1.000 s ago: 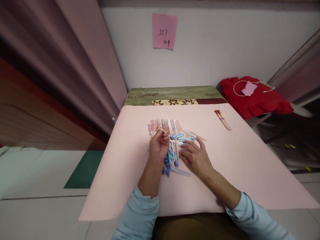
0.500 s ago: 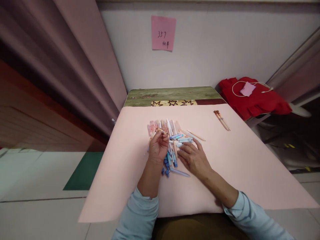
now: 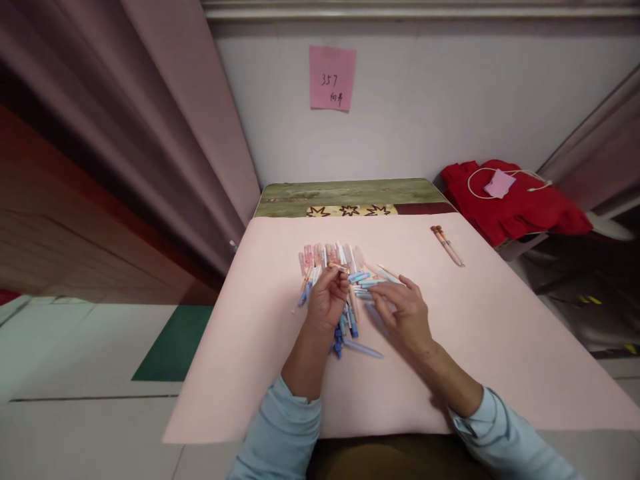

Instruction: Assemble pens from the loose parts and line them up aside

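Head view: left hand (image 3: 327,301), clamped on one tan pen (image 3: 339,268) over the pile (image 3: 354,308); shifted, baring blue pens (image 3: 305,295), seemingly easing access. Right hand (image 3: 406,316), fingers bent beside the pile; grip, cannot tell.

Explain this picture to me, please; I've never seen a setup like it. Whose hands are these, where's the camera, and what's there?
There's no machine: these are a person's bare hands, seen by a camera worn on their head, looking forward and down. A pale pink sheet covers most of the table. On it lies a pile of pens; two more pens lie apart, farther right. The left hand holds a small orange-brown piece. The right hand is by the pile; its grip is unclear.
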The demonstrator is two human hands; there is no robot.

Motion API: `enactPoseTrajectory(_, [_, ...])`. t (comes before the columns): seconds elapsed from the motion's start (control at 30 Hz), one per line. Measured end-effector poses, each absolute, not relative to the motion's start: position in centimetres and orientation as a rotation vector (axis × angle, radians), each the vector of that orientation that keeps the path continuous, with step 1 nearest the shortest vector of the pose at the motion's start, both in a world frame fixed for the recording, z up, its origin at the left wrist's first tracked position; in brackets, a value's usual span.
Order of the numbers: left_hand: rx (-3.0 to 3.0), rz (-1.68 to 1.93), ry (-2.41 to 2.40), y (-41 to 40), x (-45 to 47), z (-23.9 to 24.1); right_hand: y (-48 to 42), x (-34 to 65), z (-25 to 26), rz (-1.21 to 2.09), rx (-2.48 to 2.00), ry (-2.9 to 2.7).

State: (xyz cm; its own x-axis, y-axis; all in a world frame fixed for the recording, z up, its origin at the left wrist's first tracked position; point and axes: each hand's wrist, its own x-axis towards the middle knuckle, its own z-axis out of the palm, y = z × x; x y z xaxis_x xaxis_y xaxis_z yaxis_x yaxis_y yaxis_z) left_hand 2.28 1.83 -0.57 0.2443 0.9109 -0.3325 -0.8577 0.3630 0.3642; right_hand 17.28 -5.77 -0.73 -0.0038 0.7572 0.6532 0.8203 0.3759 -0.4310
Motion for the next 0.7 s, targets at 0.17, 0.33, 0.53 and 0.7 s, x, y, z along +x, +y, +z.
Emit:
enactPoseTrajectory(0.17, [0.114,1.159,0.517,1.4,2.7,-0.5,-4.5,16.0,1.9,-0.023,-1.367,-1.594])
enactPoseTrajectory(0.33, [0.111,1.138,0.487,1.1,3.0,-0.2,-3.7,15.0,2.1,-0.024,-1.425,-1.659])
enactPoseTrajectory(0.53, [0.107,1.136,0.524,0.9,3.2,0.1,-3.6,15.1,1.5,-0.007,-1.457,-1.680])
enactPoseTrajectory(0.7, [0.117,1.135,0.531,0.9,3.2,0.1,-3.5,15.1,1.9,0.084,-1.466,-1.627])
